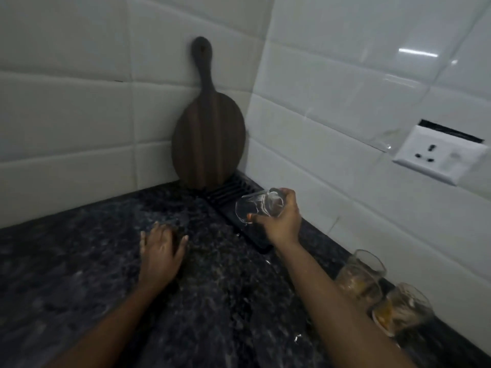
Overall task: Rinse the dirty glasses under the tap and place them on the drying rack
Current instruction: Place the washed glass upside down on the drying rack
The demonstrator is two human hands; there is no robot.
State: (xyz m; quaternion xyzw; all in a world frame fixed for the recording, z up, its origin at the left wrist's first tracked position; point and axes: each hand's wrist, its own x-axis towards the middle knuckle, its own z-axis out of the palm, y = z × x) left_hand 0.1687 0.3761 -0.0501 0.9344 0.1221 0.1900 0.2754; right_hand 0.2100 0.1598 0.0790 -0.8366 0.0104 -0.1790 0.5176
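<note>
The drying rack [233, 197], a dark ribbed tray, lies along the right-hand wall in the counter corner, and everything here is best placed against it. Directly above its near half, the right hand [281, 221] clamps a clear glass [259, 207], fingers wrapped round the base end, the glass tipped on its side with the mouth pointing left and slightly down, probably so leftover water drains before it is set down inverted. It looks clean and is not yet touching the rack. The left hand [160, 251] lies flat on the dark stone counter [79, 261] to the left of the rack, fingers spread and holding nothing, seemingly as a brace. At the rack's far end a wooden board [208, 134] leans upright in the corner. Nearer the camera than the rack, along the same wall, two dirty glasses [382, 293] with orange residue wait their turn
</note>
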